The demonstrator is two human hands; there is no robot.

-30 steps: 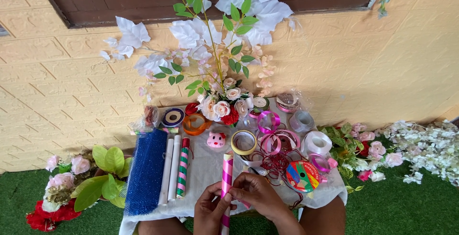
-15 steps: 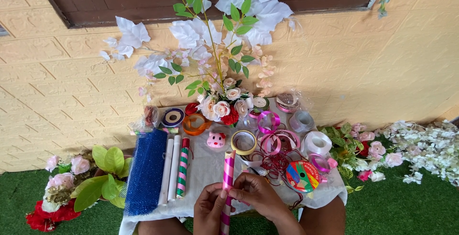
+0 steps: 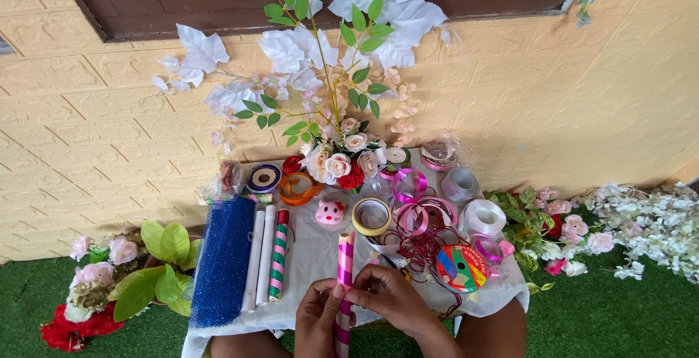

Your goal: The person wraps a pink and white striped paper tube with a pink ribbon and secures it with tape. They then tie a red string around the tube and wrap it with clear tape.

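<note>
1. Far to the left of my left hand, the blue mesh roll lies flat on the white cloth, with two white rolls and a red, green and white striped roll just beside it; none of these looks opened.
2. My left hand is curled round the pink striped roll, thumb pressed on its front, holding it firmly near its lower part.
3. That roll stands nearly upright between my hands, its top end rising above my fingers towards the yellow tape ring and the small pink pig figure.
4. My right hand is closed on the same roll from the other side, fingertips pinching at its edge; I judge I am only finding the paper's loose end, since no sheet hangs free yet, so the unrolling is left.
5. To the right of my right hand lie tangled pink ribbons, a multicoloured ribbon spool and a white ribbon reel, all apart from my fingers.
</note>
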